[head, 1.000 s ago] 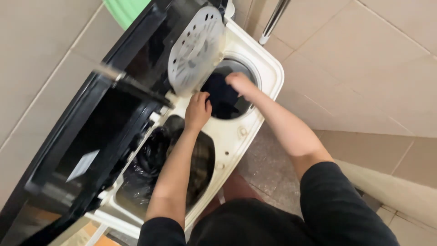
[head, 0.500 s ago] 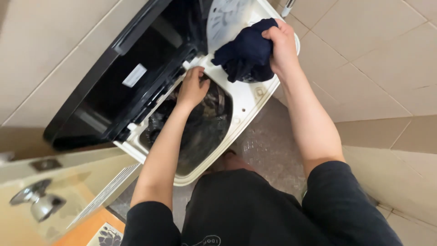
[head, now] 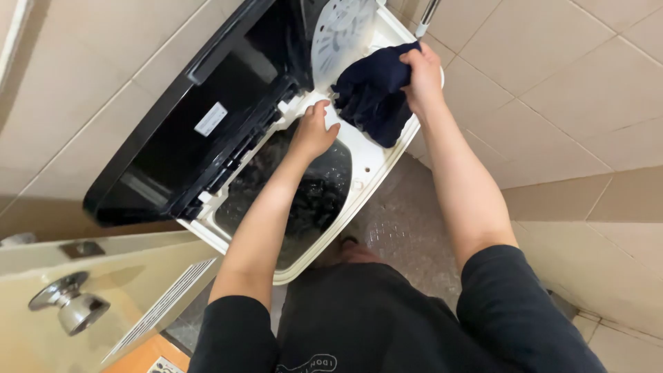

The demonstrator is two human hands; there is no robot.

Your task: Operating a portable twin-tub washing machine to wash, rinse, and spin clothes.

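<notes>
Over one washing machine: two hands, one dark garment.

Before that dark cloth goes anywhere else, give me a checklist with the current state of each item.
1. Right hand grips the dark navy cloth garment: ok, bunched in the fist.
2. Garment clear of the round spinner opening: ok, lifted above the white plastic twin-tub washing machine.
3. Left hand free: not ok, it rests on the machine's top between the two tubs.
4. Black hinged lid out of the way: ok, raised open.
5. White perforated round inner cover open: ok, tipped up.
6. Room in the wash tub: cannot tell, dark laundry lies inside.
</notes>
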